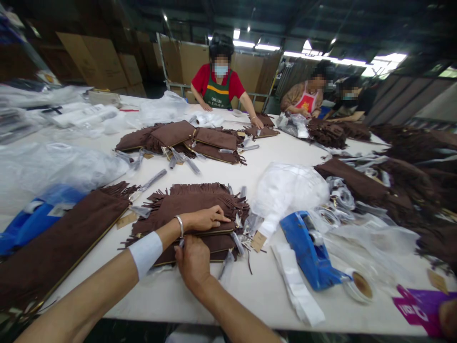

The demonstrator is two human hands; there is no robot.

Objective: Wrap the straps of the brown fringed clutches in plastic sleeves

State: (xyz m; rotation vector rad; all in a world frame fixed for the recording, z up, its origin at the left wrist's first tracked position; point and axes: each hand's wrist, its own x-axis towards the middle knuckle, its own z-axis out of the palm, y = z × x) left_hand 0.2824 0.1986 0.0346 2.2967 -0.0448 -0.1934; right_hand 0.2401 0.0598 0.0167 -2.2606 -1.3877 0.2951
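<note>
Brown fringed bags with gold zippers lie stacked on the white table in front of me. My left hand, a bracelet at its wrist, rests on the upper bag with the index finger stretched out along its zipper edge. Just below it, my right hand is closed at the front edge of the lower bag; what its fingers pinch is hidden. A cardboard tag and plastic-wrapped zipper pulls hang by the bags' right end. Another brown bag lies to the left.
A blue tape dispenser and a tape roll sit at right, beside crumpled clear plastic. A second blue dispenser is at left. More brown bags lie across the table, where a co-worker reaches toward one.
</note>
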